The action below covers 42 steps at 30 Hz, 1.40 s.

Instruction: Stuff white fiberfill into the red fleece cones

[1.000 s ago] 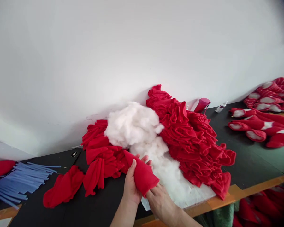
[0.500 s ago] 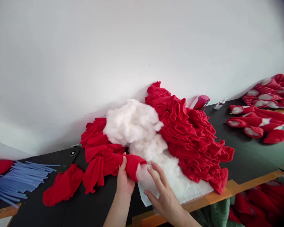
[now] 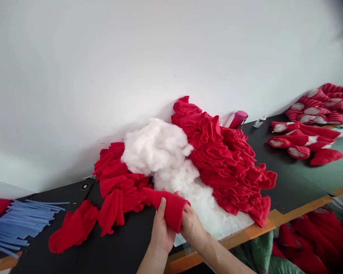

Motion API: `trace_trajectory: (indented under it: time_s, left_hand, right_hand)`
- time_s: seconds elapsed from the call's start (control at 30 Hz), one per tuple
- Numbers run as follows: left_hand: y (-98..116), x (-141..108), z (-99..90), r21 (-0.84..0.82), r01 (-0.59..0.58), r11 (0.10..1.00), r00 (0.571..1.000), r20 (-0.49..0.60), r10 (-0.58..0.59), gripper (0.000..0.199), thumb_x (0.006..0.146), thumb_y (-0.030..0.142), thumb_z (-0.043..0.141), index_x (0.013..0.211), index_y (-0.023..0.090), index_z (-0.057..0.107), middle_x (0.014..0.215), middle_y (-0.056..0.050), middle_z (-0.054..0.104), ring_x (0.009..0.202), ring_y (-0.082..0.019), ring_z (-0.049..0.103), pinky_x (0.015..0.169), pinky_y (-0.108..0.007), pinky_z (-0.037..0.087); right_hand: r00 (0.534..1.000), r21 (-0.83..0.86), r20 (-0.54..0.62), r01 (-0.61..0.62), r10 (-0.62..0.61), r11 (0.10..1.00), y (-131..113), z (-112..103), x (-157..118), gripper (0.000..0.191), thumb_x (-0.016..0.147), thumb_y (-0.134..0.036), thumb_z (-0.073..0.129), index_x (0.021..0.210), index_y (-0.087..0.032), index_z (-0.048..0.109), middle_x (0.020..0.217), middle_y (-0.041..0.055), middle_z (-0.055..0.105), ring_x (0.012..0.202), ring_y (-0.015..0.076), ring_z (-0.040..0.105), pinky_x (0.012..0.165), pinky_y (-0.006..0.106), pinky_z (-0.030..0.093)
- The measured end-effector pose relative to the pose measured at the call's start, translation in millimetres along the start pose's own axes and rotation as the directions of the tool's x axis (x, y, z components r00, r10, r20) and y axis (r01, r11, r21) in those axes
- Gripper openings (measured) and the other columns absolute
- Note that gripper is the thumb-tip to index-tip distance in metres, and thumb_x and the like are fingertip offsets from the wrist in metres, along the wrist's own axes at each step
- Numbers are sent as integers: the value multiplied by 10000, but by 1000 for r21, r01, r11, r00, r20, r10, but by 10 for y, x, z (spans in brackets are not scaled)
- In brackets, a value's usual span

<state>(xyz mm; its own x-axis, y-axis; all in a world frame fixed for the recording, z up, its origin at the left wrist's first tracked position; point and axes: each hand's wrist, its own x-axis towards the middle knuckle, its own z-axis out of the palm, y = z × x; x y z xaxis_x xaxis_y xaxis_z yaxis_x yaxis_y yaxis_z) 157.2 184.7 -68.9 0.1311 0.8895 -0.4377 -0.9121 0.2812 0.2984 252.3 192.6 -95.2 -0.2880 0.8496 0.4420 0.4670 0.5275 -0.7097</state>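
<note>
My left hand (image 3: 163,228) is wrapped round a red cone-shaped cloth piece (image 3: 171,207), its thumb on the near side. The cone's pointed end faces left and its wide opening faces right. At that opening is my right hand (image 3: 192,226), its fingers partly inside and hidden by the cloth, so what they hold cannot be seen. White fluffy stuffing (image 3: 157,146) lies heaped just behind the hands and spreads over a pale sheet (image 3: 234,224). Red cloth pieces are piled to the left (image 3: 114,190) and right (image 3: 225,163) of it.
Blue strips (image 3: 25,222) and a loose red piece (image 3: 72,228) lie at the left. Stuffed red pieces (image 3: 305,140), striped ones (image 3: 322,104), a small bottle (image 3: 260,121) and a pink-and-white item (image 3: 237,120) stand or lie at the right. Below the table edge (image 3: 297,213) are more red pieces.
My right hand has moved into the cone's opening, and the white stuffing that stuck out there is no longer visible. The cone and my left hand have shifted right. The view has shifted slightly.
</note>
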Motion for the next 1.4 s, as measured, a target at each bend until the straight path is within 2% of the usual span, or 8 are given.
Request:
trace_trajectory:
  time_s: [0.17, 0.3, 0.47, 0.73, 0.9, 1.0, 1.2, 1.4]
  left_hand:
    - [128, 45, -34, -8, 84, 996, 996, -1, -84, 485, 866, 338, 592, 1296, 135, 497, 1115, -160, 661, 1007, -290, 639, 900, -404, 485]
    - [66, 55, 4, 64, 121, 991, 993, -8, -121, 386, 855, 357, 616, 1121, 78, 611, 1060, -158, 669, 1000, -263, 628, 884, -338, 479]
    - [-103, 15, 61, 350, -268, 897, 963, 109, 245, 681, 636, 405, 823, 1216, 210, 524, 1170, -118, 605, 1043, -291, 587, 806, -348, 489]
    - [9, 43, -30, 764, -433, 478, 818, 111, 564, 367, 671, 220, 744, 988, 218, 559, 951, -49, 635, 850, -234, 594, 756, -310, 451]
    - [-60, -14, -36, 868, -483, 115, 735, 330, 592, 146, 654, 105, 632, 691, 238, 586, 670, -10, 584, 648, -216, 530, 647, -292, 400]
    - [-86, -26, -84, 883, -458, 102, 731, 308, 609, 138, 675, 122, 625, 658, 245, 564, 639, -5, 568, 622, -214, 516, 636, -292, 391]
    - [104, 37, -59, 870, -372, 324, 888, 232, 397, 278, 680, 171, 653, 948, 224, 606, 713, 1, 614, 643, -209, 561, 604, -273, 412]
    - [-12, 94, -127, 895, -444, -36, 789, 410, 458, 173, 684, 87, 572, 755, 245, 581, 651, 6, 603, 606, -209, 544, 589, -274, 360]
  right_hand:
    - [938, -85, -339, -113, 78, 990, -13, -171, -53, 505, 711, -83, 577, 1196, -220, 545, 1144, 117, 543, 1088, 283, 522, 892, 473, 491]
    - [940, 172, -95, -308, 327, 936, 45, -303, 128, 414, 609, -62, 491, 982, -199, 608, 940, 62, 636, 881, 221, 603, 774, 376, 521]
    - [849, 373, -155, -423, 505, 826, 117, -330, 228, 289, 582, -100, 490, 844, -200, 560, 756, 7, 640, 701, 188, 599, 625, 297, 505]
    - [907, 579, 220, -418, 360, 700, -94, -504, 213, 324, 719, -211, 621, 1037, -219, 561, 1014, 45, 644, 903, 192, 617, 747, 306, 517]
    - [871, 356, -154, -392, 467, 848, 72, -326, 242, 123, 647, -134, 524, 668, -221, 439, 557, -72, 467, 505, 102, 422, 461, 203, 334]
    - [853, 169, -334, -364, 400, 916, 195, -241, 213, 143, 616, -107, 460, 636, -230, 390, 528, -78, 423, 495, 107, 394, 473, 213, 325]
    - [948, 216, -248, -147, 200, 965, 138, -268, 76, 167, 618, -69, 439, 666, -228, 418, 704, -17, 495, 635, 140, 496, 563, 240, 410]
    - [923, 330, -87, -329, 376, 885, 84, -247, 125, 181, 657, -153, 535, 829, -205, 517, 715, -15, 577, 637, 150, 536, 557, 241, 422]
